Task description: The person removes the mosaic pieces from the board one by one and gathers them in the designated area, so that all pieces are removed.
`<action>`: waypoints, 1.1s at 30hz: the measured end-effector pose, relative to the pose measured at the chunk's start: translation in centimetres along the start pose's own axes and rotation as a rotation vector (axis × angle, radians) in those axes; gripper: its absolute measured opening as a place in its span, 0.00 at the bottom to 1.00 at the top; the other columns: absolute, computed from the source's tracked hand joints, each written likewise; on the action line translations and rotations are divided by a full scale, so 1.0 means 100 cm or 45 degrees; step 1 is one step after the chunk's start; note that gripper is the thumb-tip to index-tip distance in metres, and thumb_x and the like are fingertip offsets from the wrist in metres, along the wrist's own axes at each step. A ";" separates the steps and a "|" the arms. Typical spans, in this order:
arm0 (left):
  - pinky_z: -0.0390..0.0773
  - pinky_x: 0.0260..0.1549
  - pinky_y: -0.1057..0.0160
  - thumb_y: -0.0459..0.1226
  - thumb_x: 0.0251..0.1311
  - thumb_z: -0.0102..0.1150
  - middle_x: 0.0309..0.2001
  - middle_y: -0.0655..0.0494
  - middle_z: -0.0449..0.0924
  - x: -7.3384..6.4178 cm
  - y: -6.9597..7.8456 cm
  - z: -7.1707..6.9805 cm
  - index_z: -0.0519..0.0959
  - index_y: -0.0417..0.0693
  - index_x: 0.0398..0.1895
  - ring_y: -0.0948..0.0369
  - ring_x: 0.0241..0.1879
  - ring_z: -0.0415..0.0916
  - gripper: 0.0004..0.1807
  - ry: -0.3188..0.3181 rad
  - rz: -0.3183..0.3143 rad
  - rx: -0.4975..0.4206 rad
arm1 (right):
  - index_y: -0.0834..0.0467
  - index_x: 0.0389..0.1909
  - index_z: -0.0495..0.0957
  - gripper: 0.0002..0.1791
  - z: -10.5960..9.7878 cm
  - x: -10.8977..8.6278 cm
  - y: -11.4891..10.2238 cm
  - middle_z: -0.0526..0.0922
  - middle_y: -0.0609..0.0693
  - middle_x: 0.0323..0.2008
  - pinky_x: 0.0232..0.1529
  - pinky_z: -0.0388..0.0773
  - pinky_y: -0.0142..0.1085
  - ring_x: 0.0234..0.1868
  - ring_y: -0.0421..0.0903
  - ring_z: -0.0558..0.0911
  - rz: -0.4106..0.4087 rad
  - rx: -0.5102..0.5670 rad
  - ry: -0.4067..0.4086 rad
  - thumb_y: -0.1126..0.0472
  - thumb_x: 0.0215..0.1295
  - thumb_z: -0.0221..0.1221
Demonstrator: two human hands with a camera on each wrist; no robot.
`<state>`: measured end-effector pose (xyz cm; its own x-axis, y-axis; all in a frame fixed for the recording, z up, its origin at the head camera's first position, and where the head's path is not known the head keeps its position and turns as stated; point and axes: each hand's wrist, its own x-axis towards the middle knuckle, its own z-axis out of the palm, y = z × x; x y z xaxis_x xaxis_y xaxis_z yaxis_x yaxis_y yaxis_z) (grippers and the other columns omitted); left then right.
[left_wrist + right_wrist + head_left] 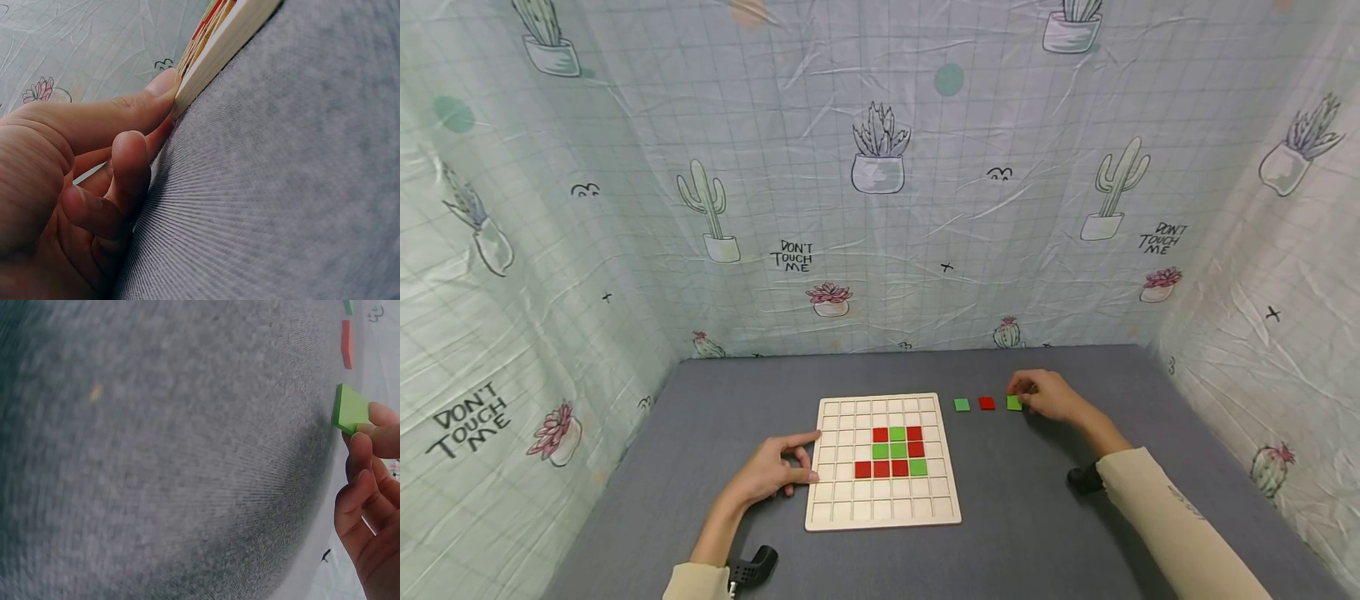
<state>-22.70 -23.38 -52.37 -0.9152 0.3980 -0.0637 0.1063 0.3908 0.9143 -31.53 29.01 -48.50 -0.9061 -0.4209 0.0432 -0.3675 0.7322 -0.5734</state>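
Observation:
A square wooden grid board [842,500] lies on the table, with red tiles [882,469] and green tiles [889,451] in some of its cells. At its left edge, my left hand [766,471] touches the wood with thumb and index finger spread apart. The left wrist view shows the thumb [134,112] straight against the board's side [215,53], other fingers bent below. Right of the board, my right hand [1051,397] pinches a green square tile [351,409] by its edge. A red tile [987,403] and another green tile [962,405] lie in a row beside it.
Grey cloth covers the table [1030,533]. A pale curtain [880,225] printed with cacti hangs behind and along both sides. Black straps with small devices sit at the left wrist [754,568] and right wrist [1084,479].

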 end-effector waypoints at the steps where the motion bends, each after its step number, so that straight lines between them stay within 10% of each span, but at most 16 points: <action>1: 0.77 0.16 0.62 0.34 0.55 0.77 0.32 0.49 0.81 0.000 0.000 0.000 0.70 0.38 0.74 0.64 0.15 0.70 0.42 0.001 -0.001 0.002 | 0.61 0.44 0.83 0.10 0.000 0.000 0.000 0.88 0.60 0.44 0.30 0.82 0.36 0.32 0.43 0.84 0.002 -0.003 -0.001 0.73 0.69 0.58; 33: 0.79 0.17 0.62 0.35 0.55 0.77 0.32 0.50 0.81 -0.003 -0.002 -0.001 0.70 0.39 0.74 0.64 0.16 0.70 0.42 -0.001 -0.023 0.006 | 0.60 0.47 0.87 0.13 0.011 -0.005 -0.002 0.87 0.56 0.44 0.45 0.80 0.49 0.45 0.53 0.84 0.077 -0.117 0.031 0.67 0.60 0.66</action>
<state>-22.50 -23.70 -52.51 -0.9165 0.3918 -0.0804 0.0917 0.4015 0.9112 -30.72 28.48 -49.32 -0.9315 -0.3624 0.0312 -0.3288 0.8021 -0.4985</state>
